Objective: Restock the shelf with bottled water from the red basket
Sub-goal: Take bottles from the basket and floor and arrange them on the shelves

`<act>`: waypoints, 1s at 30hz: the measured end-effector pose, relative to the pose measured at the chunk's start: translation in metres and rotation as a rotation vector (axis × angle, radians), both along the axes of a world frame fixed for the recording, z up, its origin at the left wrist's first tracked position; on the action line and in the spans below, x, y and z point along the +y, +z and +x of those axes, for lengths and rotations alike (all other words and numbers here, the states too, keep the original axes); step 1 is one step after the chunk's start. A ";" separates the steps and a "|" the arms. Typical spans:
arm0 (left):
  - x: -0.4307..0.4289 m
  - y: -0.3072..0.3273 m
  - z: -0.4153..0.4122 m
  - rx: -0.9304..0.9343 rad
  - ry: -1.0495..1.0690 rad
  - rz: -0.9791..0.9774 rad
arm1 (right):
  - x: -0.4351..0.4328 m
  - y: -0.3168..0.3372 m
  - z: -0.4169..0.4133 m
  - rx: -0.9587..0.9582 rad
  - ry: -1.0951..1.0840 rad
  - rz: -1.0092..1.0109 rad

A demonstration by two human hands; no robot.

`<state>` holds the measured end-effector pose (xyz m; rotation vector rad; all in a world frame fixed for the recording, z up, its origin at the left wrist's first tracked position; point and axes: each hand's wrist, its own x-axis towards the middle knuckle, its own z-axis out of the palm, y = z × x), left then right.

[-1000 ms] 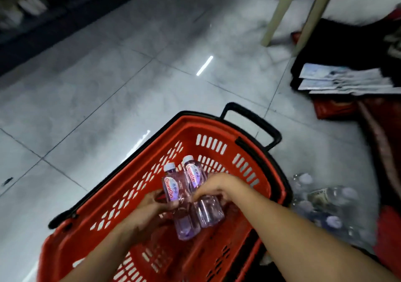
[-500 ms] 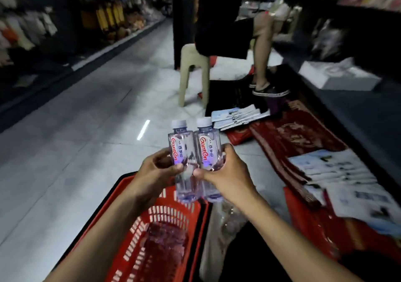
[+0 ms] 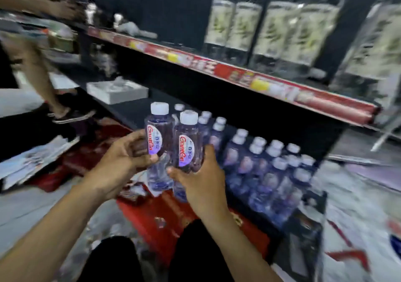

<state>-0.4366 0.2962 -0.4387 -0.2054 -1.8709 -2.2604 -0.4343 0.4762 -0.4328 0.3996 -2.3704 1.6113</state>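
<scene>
**Two bottles in hand, full rows close by**

My left hand (image 3: 121,162) has its fingers curled round the left bottle (image 3: 159,134), with the thumb lying across the label. My right hand (image 3: 199,179) grips the right bottle (image 3: 188,147) low on its body, thumb in front and the other fingers behind. The two bottles are upright and touch side by side. I hold them in the air in front of the lower shelf (image 3: 138,108), just left of the rows (image 3: 260,166) of the same water standing there. I cannot make out the red basket for certain.

My main fear is a domino fall. The rows are tightly packed, so if the pair comes down too near, a base may strike a cap and tip several. The right bottle is held low, so I think it could tilt or slip. The view is also smeared, which makes the gap hard to judge.

On both labels I read red letters, something like "GanTen", with small blue characters beside them that I cannot read. The big bottles (image 3: 238,25) above have pale labels, too blurred to read. The price strip (image 3: 217,68) is red and yellow, also unreadable.
</scene>
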 end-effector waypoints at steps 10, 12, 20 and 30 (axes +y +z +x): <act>0.146 -0.017 -0.060 -0.070 -0.300 -0.123 | 0.128 -0.032 0.008 -0.028 -0.314 -0.119; 0.167 -0.025 -0.063 -0.096 -0.316 -0.129 | 0.144 -0.043 0.009 -0.052 -0.397 -0.103; 0.228 -0.054 -0.073 -0.143 -0.367 -0.186 | 0.184 -0.087 0.001 -0.057 -0.552 -0.194; 0.244 -0.088 -0.078 -0.140 -0.327 -0.240 | 0.196 -0.117 -0.014 -0.089 -0.583 -0.210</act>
